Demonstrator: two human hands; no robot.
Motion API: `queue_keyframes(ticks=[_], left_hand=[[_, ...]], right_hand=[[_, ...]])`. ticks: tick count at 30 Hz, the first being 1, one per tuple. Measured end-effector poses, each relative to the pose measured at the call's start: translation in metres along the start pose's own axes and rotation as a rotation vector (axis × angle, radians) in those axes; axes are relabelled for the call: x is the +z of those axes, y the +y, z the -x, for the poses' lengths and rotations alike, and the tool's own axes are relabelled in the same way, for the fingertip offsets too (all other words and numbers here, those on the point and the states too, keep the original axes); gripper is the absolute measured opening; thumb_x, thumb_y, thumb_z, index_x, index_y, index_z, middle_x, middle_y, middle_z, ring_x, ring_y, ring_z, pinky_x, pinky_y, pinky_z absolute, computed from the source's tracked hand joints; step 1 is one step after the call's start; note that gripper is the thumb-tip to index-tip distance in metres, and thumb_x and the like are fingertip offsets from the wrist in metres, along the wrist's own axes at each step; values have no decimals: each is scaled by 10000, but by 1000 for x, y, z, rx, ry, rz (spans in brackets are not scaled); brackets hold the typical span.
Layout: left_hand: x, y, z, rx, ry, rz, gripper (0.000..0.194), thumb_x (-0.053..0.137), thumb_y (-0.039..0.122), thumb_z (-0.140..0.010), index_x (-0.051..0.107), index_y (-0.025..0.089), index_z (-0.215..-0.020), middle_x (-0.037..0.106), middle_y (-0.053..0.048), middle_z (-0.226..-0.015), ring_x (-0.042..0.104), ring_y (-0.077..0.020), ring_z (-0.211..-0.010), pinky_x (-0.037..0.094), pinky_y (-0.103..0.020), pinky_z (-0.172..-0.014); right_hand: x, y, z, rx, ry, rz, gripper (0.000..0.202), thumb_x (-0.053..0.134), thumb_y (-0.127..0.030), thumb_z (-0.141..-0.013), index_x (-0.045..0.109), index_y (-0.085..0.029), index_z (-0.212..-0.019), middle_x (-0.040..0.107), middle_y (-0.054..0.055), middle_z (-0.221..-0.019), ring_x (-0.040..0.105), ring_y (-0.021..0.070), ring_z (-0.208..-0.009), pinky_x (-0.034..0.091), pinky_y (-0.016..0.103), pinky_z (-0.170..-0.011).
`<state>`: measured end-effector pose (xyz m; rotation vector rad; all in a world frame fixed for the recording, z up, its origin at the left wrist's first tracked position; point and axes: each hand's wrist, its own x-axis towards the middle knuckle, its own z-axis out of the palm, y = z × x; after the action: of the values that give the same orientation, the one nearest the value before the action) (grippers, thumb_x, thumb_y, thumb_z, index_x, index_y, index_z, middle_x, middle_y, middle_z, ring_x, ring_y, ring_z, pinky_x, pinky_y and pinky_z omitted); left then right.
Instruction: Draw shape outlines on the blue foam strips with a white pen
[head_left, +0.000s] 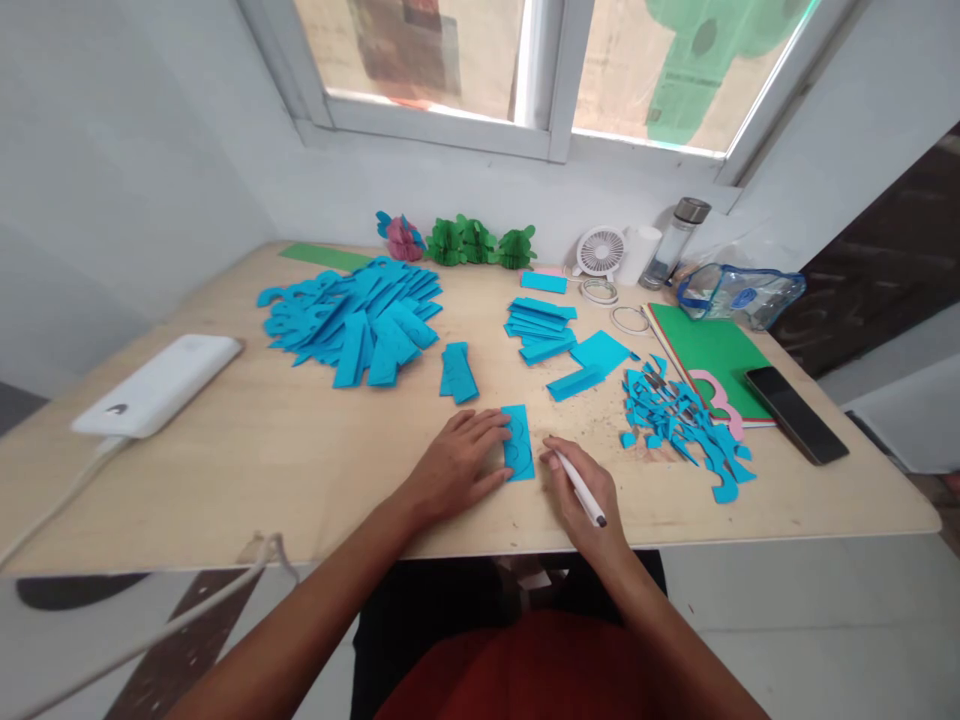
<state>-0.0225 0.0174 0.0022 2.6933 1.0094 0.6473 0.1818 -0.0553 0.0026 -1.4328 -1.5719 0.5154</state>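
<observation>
My left hand [463, 462] lies flat with its fingers apart, the fingertips resting on the left edge of a blue paper piece [523, 447]. Dark curved lines, partly covered by the fingers, are drawn on that paper. Just to its right, my right hand [585, 495] is closed around a white pen [579, 487], whose dark end points back toward me. The pen's tip is apart from the paper. Beyond my left hand lies a small stack of blue strips [459, 372] with faint markings.
A big heap of blue cut paper [352, 310] is at the left, folded blue pieces [541, 325] at centre. Blue scraps [675, 410] lie at right near a pink paper shape [718, 402], green sheet [709, 350] and phone [796, 413]. A white power bank [161, 385] sits left.
</observation>
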Motion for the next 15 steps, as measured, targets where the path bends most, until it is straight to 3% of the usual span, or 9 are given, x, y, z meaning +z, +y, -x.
queue_keyframes(ticks=[15], left_hand=[[-1,1,-1,-14,-14,8,348,562,343,-890,589,170,-1190,603,-148,-1338,532,-300,-1273,399,-506,-1080]], right_hand=[[0,1,0,-32,6,-3,259,471,-271,-955,675,-245,-1113,751,61,-1045,716,217,-971,582,361,-866]])
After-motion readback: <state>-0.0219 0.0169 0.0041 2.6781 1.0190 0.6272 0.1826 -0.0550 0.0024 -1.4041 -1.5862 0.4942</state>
